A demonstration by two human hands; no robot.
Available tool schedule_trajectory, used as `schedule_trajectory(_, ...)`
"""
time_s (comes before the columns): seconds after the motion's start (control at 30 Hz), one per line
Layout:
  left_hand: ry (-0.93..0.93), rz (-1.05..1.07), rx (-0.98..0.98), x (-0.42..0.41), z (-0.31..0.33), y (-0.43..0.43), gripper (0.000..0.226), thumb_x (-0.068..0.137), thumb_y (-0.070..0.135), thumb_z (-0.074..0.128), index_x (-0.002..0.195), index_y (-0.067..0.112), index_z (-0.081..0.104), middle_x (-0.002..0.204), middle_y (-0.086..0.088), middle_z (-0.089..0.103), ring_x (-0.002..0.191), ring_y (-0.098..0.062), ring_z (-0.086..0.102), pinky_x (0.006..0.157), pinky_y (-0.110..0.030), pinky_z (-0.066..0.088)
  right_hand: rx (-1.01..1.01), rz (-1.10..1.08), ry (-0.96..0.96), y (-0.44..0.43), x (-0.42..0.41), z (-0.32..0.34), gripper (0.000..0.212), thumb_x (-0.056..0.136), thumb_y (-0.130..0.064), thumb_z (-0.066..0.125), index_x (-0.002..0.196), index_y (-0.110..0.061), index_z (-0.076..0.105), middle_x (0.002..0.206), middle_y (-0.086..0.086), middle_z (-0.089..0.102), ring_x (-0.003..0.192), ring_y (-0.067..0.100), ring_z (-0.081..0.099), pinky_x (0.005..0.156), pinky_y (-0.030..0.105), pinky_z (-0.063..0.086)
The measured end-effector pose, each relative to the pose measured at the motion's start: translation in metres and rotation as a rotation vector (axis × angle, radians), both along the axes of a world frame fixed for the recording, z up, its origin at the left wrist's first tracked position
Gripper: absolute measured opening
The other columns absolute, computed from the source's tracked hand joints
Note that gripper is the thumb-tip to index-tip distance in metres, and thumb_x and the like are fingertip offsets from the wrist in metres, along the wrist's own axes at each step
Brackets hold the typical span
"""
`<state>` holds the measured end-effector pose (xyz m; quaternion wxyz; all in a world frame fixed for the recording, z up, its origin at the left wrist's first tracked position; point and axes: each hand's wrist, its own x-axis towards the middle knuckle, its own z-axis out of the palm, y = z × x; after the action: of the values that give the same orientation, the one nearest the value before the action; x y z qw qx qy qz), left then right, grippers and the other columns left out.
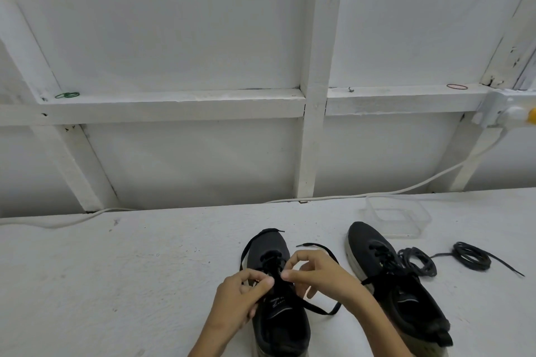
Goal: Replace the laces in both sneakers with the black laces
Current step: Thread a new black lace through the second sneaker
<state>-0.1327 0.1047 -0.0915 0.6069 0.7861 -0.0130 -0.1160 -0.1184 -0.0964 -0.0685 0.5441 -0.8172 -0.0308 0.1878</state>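
Note:
Two dark sneakers stand on the white table, toes pointing away from me. Over the left sneaker (pixel 268 249) both hands work at the eyelets. My left hand (pixel 242 295) pinches the black lace (pixel 246 249) at the sneaker's left side. My right hand (pixel 316 275) has its fingers curled at the right eyelets, with lace ends trailing out past the toe and to the right. The right sneaker (pixel 388 278) stands laced in black, untouched. Two coiled dark laces (pixel 417 262) (pixel 471 259) lie to its right.
A clear plastic container (pixel 397 216) sits behind the right sneaker. A white cable (pixel 333 197) runs along the table's back edge below a white framed wall. Rubber bands, green (pixel 67 95) and red (pixel 457 86), lie on the wall ledge.

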Motion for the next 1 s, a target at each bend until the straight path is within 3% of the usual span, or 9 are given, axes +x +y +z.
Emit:
schedule_trajectory(0.1, -0.021, 0.004, 0.052, 0.004, 0.0, -0.004, 0.017, 0.088, 0.031, 0.069, 0.088, 0.014, 0.071, 0.041, 0.001, 0.05, 0.031, -0.008, 0.035, 0.038, -0.017, 0.03, -0.053, 0.017, -0.046, 0.005, 0.001, 0.0, 0.017, 0.088, -0.028, 0.07, 0.089, -0.011, 0.067, 0.058, -0.007, 0.063, 0.058, 0.01, 0.061, 0.059, 0.023, 0.049)
schedule_trajectory(0.23, -0.017, -0.019, 0.063, 0.006, 0.0, -0.006, 0.016, 0.094, 0.02, 0.061, 0.083, 0.01, 0.066, 0.044, 0.002, 0.052, 0.032, -0.008, 0.034, 0.038, -0.017, 0.029, -0.097, 0.04, -0.042, 0.004, 0.004, -0.002, 0.013, 0.093, -0.024, 0.062, 0.085, -0.014, 0.059, 0.069, -0.005, 0.063, 0.062, 0.011, 0.062, 0.061, 0.026, 0.051)
schedule_trajectory(0.47, -0.009, 0.028, -0.003, -0.005, -0.006, 0.0, 0.018, 0.1, 0.014, 0.047, 0.085, 0.004, 0.05, 0.052, -0.004, 0.055, 0.033, -0.015, 0.035, 0.038, -0.022, 0.03, 0.087, -0.037, 0.092, -0.002, -0.001, 0.001, 0.011, 0.096, -0.01, 0.048, 0.085, -0.007, 0.049, 0.069, 0.001, 0.066, 0.067, 0.015, 0.065, 0.073, 0.029, 0.058)
schedule_trajectory(0.6, 0.002, 0.05, 0.004, -0.003, -0.003, -0.002, 0.021, 0.097, 0.021, 0.054, 0.085, 0.004, 0.055, 0.05, -0.005, 0.054, 0.035, -0.016, 0.036, 0.039, -0.021, 0.032, 0.09, -0.037, 0.083, -0.001, 0.002, 0.001, 0.016, 0.093, -0.021, 0.062, 0.087, -0.007, 0.055, 0.079, 0.007, 0.066, 0.066, 0.019, 0.065, 0.072, 0.034, 0.06)
schedule_trajectory(0.7, -0.016, 0.016, 0.055, 0.003, 0.001, -0.006, 0.03, 0.094, 0.036, 0.06, 0.088, 0.007, 0.06, 0.048, -0.003, 0.055, 0.035, -0.016, 0.039, 0.041, -0.021, 0.036, 0.033, 0.006, 0.036, 0.003, 0.004, 0.001, 0.024, 0.088, -0.034, 0.071, 0.084, -0.013, 0.06, 0.077, 0.002, 0.065, 0.062, 0.017, 0.062, 0.066, 0.029, 0.056)
schedule_trajectory(0.83, -0.064, -0.039, 0.096, 0.004, -0.001, -0.005, 0.026, 0.097, 0.031, 0.057, 0.083, 0.009, 0.057, 0.049, 0.001, 0.055, 0.035, -0.013, 0.041, 0.043, -0.021, 0.036, 0.017, 0.048, 0.004, 0.003, 0.006, 0.0, 0.019, 0.092, -0.025, 0.066, 0.08, -0.013, 0.057, 0.074, 0.001, 0.062, 0.063, 0.017, 0.061, 0.067, 0.032, 0.055)
schedule_trajectory(1.0, -0.007, 0.04, 0.005, -0.002, -0.008, -0.004, 0.024, 0.103, 0.019, 0.041, 0.087, 0.004, 0.049, 0.055, -0.004, 0.058, 0.038, -0.014, 0.042, 0.042, -0.021, 0.035, 0.102, -0.038, 0.086, -0.002, 0.002, 0.0, 0.016, 0.096, -0.011, 0.051, 0.08, -0.009, 0.047, 0.084, 0.007, 0.065, 0.07, 0.022, 0.064, 0.071, 0.033, 0.057)
